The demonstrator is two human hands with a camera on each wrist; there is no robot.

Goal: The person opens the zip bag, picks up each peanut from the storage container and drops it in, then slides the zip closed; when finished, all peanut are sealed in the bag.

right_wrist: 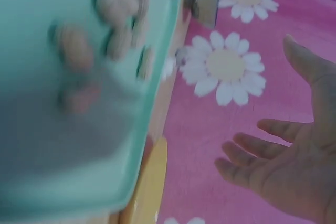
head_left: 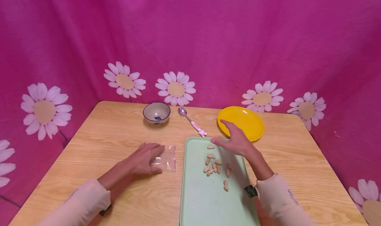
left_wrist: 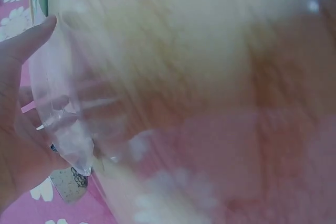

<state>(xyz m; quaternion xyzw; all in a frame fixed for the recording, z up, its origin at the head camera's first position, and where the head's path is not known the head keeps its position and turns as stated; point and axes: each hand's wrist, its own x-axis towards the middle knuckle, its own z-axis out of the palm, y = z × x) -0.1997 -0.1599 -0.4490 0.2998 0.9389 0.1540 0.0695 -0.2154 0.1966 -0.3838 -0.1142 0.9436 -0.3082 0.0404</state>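
In the head view my left hand [head_left: 146, 158] is at a clear plastic bag [head_left: 169, 158] on the table, thumb and fingers spread apart. Clear plastic [left_wrist: 73, 145] fills much of the left wrist view, and some fingers show through it; the contact is hard to make out. Over the far right corner of a pale green tray [head_left: 202, 199] hovers my right hand [head_left: 235, 141], fingers extended and holding nothing. Several unshelled peanuts [head_left: 214, 167] lie scattered on the tray.
A yellow plate [head_left: 251, 123] sits behind the tray at the right. Toward the back edge stand a small patterned bowl [head_left: 156, 113] and a spoon [head_left: 191, 121] with a pink-and-white handle. A pink flowered cloth [head_left: 208, 47] hangs around the table [head_left: 143, 199].
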